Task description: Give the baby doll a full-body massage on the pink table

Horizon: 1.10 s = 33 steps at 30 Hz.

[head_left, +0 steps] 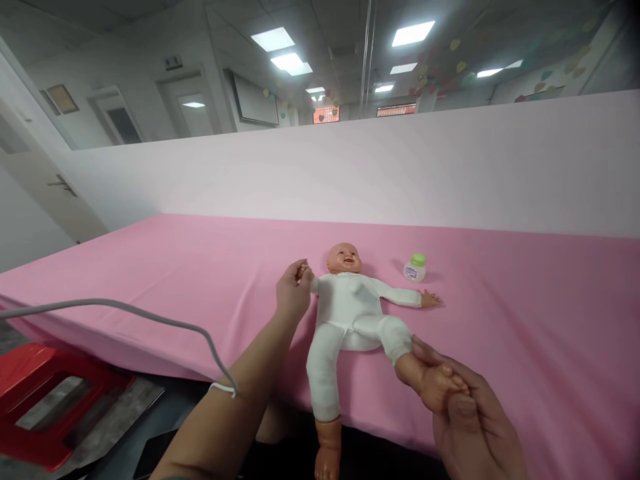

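Note:
A baby doll (350,303) with a white cloth body lies on its back on the pink sheet (210,257), head away from me. My left hand (294,290) is closed around the doll's hand on the left side of the picture. My right hand (475,413) grips the doll's foot on the right, thumb on the sole, and that leg is bent outward. The other leg reaches toward me, its foot (329,447) at the sheet's front edge. The doll's free arm stretches out to the right.
A small clear bottle with a green cap (415,268) stands right of the doll's head. A grey cable (125,307) runs from the left to my left forearm. A red plastic stool (55,400) is at lower left. A white wall (350,173) with glass above borders the back.

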Available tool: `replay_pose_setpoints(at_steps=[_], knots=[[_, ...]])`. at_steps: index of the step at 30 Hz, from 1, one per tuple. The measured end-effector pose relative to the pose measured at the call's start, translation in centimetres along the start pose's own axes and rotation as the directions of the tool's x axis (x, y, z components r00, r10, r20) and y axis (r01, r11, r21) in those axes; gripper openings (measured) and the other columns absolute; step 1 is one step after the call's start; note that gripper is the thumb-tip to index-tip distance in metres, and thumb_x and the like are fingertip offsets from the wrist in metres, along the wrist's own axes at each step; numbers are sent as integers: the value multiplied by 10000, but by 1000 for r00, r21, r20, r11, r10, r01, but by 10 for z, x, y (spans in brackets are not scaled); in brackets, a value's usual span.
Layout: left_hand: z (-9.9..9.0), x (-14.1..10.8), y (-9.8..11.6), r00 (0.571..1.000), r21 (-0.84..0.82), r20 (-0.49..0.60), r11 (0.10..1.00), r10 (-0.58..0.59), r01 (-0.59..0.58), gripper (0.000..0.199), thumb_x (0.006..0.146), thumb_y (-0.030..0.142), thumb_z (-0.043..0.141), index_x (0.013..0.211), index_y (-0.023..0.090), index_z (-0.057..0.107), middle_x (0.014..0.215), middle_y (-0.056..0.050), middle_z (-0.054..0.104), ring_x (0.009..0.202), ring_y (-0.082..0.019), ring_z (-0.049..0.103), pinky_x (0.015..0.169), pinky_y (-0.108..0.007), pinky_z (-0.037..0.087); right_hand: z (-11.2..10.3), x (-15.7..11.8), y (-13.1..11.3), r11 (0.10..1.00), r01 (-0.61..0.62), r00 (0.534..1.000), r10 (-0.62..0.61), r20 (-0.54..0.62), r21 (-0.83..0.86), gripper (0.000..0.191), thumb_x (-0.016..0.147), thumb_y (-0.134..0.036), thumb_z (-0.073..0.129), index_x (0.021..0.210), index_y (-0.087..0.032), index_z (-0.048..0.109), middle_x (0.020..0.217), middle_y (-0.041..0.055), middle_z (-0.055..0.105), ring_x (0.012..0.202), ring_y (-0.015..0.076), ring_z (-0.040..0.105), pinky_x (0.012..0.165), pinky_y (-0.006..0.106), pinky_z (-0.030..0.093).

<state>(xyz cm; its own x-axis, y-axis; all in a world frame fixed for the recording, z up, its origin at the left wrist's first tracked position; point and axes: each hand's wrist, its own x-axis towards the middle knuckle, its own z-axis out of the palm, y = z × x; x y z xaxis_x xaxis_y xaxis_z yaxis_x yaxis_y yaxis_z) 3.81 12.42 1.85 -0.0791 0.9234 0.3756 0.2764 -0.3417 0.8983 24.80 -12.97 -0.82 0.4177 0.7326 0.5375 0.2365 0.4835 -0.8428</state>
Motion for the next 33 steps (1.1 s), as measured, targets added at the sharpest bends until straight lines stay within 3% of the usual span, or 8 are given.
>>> replay_pose_setpoints(at_steps=[3, 7, 12, 18, 22, 26, 30, 33], knots=[[14, -17, 10, 977, 175, 145, 968, 158, -182, 323, 973, 276, 634, 1280, 215, 714, 1194, -87, 766, 1078, -238, 717, 1007, -380, 549, 4, 10, 5, 985, 59, 998, -54, 30, -160, 381, 1039, -418, 559, 1371, -257, 654, 1381, 128, 696, 1277, 337, 670, 1081, 528, 559], [25, -33, 12, 889, 288, 345, 867, 301, -406, 347, 970, 230, 622, 1307, 237, 704, 1331, -71, 727, 1222, -247, 679, 1092, -399, 517, 13, 26, 12, 956, 165, 976, -124, 178, -241, 404, 1011, -371, 629, 1401, -268, 636, 1451, 114, 655, 1366, 333, 605, 1103, 533, 547], [23, -38, 5, 840, 347, 432, 799, 329, -491, 376, 993, 243, 589, 1360, 245, 669, 1386, -58, 703, 1281, -237, 657, 1092, -403, 532, 31, 43, 19, 923, 280, 945, -215, 247, -266, 463, 936, -346, 742, 1382, -285, 634, 1431, 103, 668, 1396, 342, 573, 1101, 601, 541], [22, -36, -3, 839, 343, 414, 794, 353, -503, 420, 1014, 265, 560, 1426, 215, 623, 1426, -93, 675, 1317, -251, 639, 1120, -422, 517, 39, 45, 22, 890, 293, 942, -204, 268, -351, 439, 961, -367, 695, 1387, -282, 635, 1508, 109, 606, 1462, 380, 491, 1132, 678, 476], [17, -32, -6, 903, 298, 295, 867, 314, -399, 416, 1013, 301, 573, 1419, 232, 636, 1340, -90, 723, 1224, -250, 685, 1093, -416, 527, 28, 35, 14, 907, 250, 947, -156, 280, -340, 438, 1000, -389, 626, 1426, -290, 608, 1558, 92, 559, 1528, 381, 389, 1174, 692, 403], [4, -21, -10, 994, 101, 71, 991, 86, -93, 412, 1001, 327, 602, 1400, 242, 657, 1263, -77, 752, 1152, -237, 705, 1047, -394, 541, 6, 15, 7, 939, 157, 948, -56, 312, -307, 475, 1034, -383, 560, 1500, -288, 550, 1586, 100, 529, 1477, 360, 475, 1132, 569, 496], [-10, -1, -25, 986, -190, -121, 977, -115, 91, 356, 971, 337, 652, 1297, 205, 710, 1353, -106, 703, 1262, -248, 645, 1083, -385, 507, -14, -10, 14, 968, 84, 940, 2, 340, -237, 461, 1029, -399, 582, 1475, -284, 576, 1575, 125, 540, 1397, 359, 567, 1036, 465, 590], [-17, 13, -43, 940, -338, -217, 923, -265, 182, 277, 938, 334, 680, 1163, 186, 742, 1223, -111, 734, 1149, -236, 676, 1007, -383, 538, -20, -33, 24, 986, -5, 940, 61, 335, -165, 448, 1023, -455, 592, 1439, -289, 621, 1560, 127, 557, 1340, 369, 618, 952, 428, 644]])
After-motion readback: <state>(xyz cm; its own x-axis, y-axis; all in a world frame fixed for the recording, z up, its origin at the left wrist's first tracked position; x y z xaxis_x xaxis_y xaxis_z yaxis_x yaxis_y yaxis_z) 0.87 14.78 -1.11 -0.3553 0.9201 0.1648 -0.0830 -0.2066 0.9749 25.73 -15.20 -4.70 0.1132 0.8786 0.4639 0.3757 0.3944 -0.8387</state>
